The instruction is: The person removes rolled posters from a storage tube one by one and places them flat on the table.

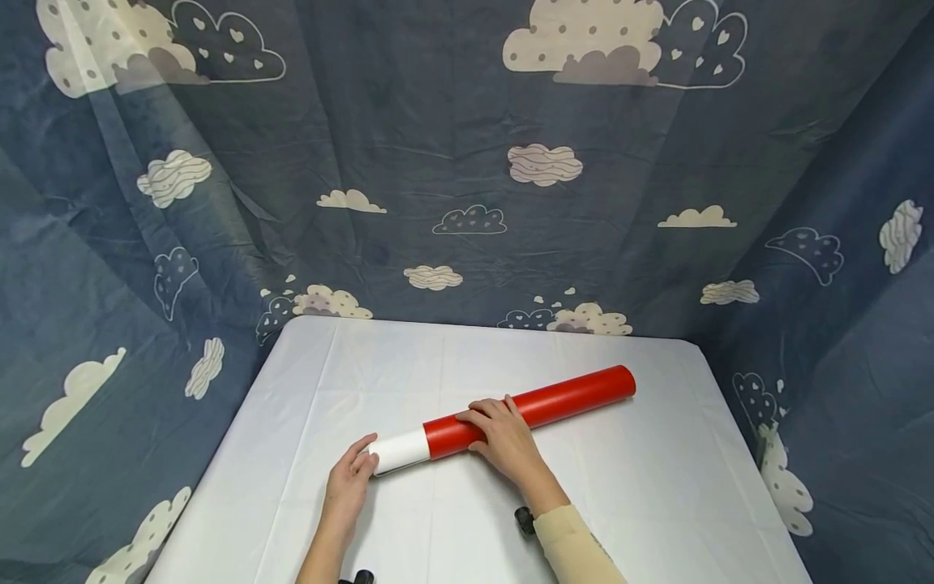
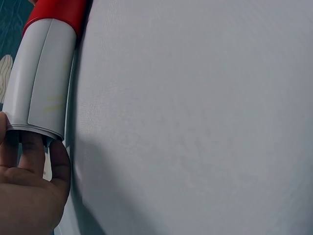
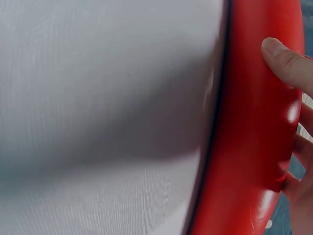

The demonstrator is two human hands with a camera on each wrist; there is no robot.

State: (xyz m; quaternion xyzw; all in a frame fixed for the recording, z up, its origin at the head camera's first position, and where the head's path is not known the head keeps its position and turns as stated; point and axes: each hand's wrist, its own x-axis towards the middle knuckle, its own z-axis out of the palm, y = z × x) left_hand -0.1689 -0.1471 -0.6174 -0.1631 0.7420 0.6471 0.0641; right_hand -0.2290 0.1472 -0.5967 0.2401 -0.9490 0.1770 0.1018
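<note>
One red tube (image 1: 576, 397) in right grip (image 1: 508, 442), one white roll (image 1: 401, 450) in left grip (image 1: 346, 483)

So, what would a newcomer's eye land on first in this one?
Probably the bright red tube, lying aslant on the white tabletop with the right hand gripping it. Next, the white roll sticking out of its left end, held at the tip by the left hand. Behind hangs a dark blue cloth printed with pale clouds.
</note>
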